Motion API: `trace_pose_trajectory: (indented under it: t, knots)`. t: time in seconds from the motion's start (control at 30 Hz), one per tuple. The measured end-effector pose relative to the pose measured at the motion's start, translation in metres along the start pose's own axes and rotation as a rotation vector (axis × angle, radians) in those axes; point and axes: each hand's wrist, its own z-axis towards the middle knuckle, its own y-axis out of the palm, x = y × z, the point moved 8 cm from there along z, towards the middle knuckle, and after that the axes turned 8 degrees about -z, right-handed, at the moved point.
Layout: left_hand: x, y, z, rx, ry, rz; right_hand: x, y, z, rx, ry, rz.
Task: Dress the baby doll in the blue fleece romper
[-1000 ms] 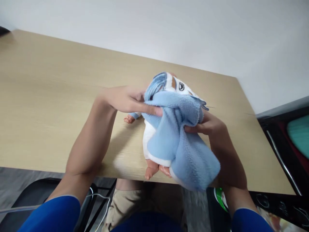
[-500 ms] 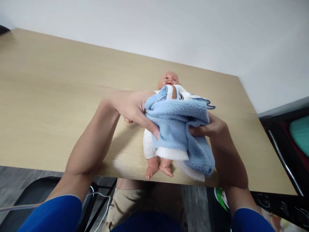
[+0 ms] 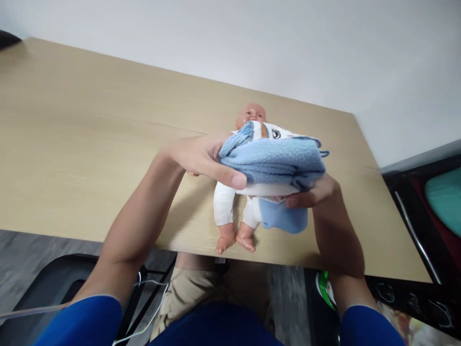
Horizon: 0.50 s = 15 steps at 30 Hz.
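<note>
Blue cloth, bunched, gripped between left fingers and right fingers, over doll

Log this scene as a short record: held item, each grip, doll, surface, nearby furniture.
Held item: bunched light-blue fuzzy cloth with a white section bearing an eye design
Left grip: on the cloth's left end, thumb across its near side, other fingers mostly hidden
Right grip: on the cloth's right end, thumb near its lower edge
Doll: bald plastic baby doll in white clothing, face up, feet toward the person, torso mostly hidden by the cloth
Surface: pale wood-grain table
Nearby furniture: black chair, lower left
</note>
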Motion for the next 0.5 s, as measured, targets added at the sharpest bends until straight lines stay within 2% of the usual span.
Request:
trace_pose_trajectory:
  t: [0.03, 0.07, 0.1, 0.2, 0.27, 0.4, 0.5]
  knots:
    - [-0.001, 0.016, -0.003, -0.146, -0.01, -0.013, -0.006, 0.006, -0.002, 0.019, 0.012, -0.009]
    - [-0.001, 0.028, -0.007, -0.223, -0.008, -0.027, -0.01, 0.01, -0.005, 0.077, 0.026, -0.049]
    - [0.0, 0.034, -0.011, -0.211, 0.01, -0.037, -0.015, 0.013, -0.008, 0.149, 0.034, -0.113]
    - [-0.006, 0.043, -0.036, 0.14, 0.095, -0.035, -0.024, 0.023, -0.021, 0.38, 0.018, -0.361]
    - [-0.018, 0.06, -0.062, 0.316, 0.104, -0.037, -0.025, 0.031, -0.034, 0.516, -0.008, -0.46]
    - [-0.05, 0.102, -0.111, 0.457, -0.046, -0.05, -0.009, 0.052, -0.056, 0.657, 0.041, -0.487]
    - [-0.064, 0.115, -0.135, 0.552, -0.129, -0.013, 0.007, 0.07, -0.065, 0.673, 0.109, -0.5]
